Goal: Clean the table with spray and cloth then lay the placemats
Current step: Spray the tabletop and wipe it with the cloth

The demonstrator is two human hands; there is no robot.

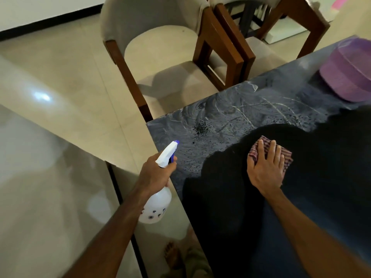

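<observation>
Here, at the corner of the dark table: left hand curled around the neck of a white spray bottle, held just off the table edge, nozzle toward the wet, speckled part of the top. Right hand flat, fingers straight, pressing a striped cloth on the table. Further right, a purple stack, maybe placemats, near the far edge. Beyond, two chairs close against the table, on pale floor tiles.

Glossy cream floor tiles fill the left of the frame, catching a light glare. Two beige upholstered chairs with brown wooden frames stand at top centre; a white wall with dark skirting crosses the upper left.
</observation>
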